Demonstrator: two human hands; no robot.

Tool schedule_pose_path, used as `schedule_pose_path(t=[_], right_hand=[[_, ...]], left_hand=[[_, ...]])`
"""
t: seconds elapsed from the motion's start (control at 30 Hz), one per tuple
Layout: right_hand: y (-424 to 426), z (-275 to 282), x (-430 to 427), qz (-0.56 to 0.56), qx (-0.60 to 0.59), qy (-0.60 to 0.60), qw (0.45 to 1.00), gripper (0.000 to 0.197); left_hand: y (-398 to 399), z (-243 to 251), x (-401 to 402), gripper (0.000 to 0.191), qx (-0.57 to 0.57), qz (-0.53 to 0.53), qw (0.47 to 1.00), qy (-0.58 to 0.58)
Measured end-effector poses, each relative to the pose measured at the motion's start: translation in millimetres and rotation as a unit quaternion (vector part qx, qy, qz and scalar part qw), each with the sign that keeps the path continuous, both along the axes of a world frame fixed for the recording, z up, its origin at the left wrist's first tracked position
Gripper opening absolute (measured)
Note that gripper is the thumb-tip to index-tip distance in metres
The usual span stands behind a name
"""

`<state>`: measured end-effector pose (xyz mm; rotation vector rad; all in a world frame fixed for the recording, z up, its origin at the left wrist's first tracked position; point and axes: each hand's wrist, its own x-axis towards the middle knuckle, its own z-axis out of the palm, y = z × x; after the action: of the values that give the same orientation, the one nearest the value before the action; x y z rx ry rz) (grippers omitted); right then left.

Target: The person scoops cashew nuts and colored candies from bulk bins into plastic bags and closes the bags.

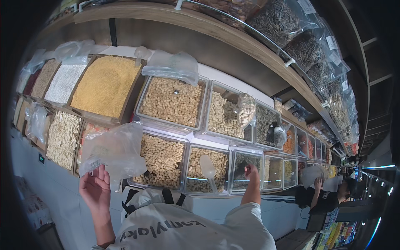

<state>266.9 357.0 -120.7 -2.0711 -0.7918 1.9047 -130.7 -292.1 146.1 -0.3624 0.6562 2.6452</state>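
Observation:
My left hand (96,186) is at the lower left, palm up, its fingers on the near edge of a translucent plastic bag (115,153). Spread out and creased, the bag covers part of a bin. To the right, my right hand (251,172) has bent fingers over a clear bin of dark seeds (245,159); its grip is hard to make out. Between my hands are a bin of unshelled peanuts (161,153) and a second peanut bin (195,159). A white plastic scoop (207,167) lies at that second bin.
Behind stand more peanuts (170,101), yellow grain (104,84) and white grain (65,82). A filled plastic bag (246,109) rests on a back bin. Above runs a wooden shelf (200,23) with bagged dried goods (278,20). Another person (326,197) stands at the far right, holding a bag.

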Motion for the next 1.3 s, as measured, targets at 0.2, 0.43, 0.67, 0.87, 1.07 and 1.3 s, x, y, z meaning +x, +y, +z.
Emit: schedule_pose_path(t=[0.2, 0.43, 0.67, 0.87, 1.07, 1.3], right_hand=[[10, -12, 15, -0.059, 0.027, 0.02, 0.998, 0.025], [-97, 3, -48, -0.024, 0.291, 0.04, 0.956, 0.024], [-278, 44, -123, 0.496, 0.569, -0.245, 0.608, 0.057], [-290, 3, -90, 0.423, 0.554, -0.256, 0.669, 0.066], [-287, -6, -74, 0.468, 0.495, -0.263, 0.683, 0.053], [-306, -3, -96, 0.431, 0.457, -0.238, 0.741, 0.047]], left_hand=[[17, -12, 5, 0.042, -0.113, -0.011, 0.993, -0.036], [16, -51, 17, 0.029, -0.165, -0.042, 0.985, -0.025], [20, -98, 24, 0.02, -0.354, -0.079, 0.931, 0.029], [9, -115, 25, 0.035, -0.639, -0.212, 0.67, 0.312], [16, -103, 39, 0.034, -0.708, -0.151, 0.45, 0.523], [32, -114, 27, 0.019, -0.708, -0.159, 0.297, 0.62]])
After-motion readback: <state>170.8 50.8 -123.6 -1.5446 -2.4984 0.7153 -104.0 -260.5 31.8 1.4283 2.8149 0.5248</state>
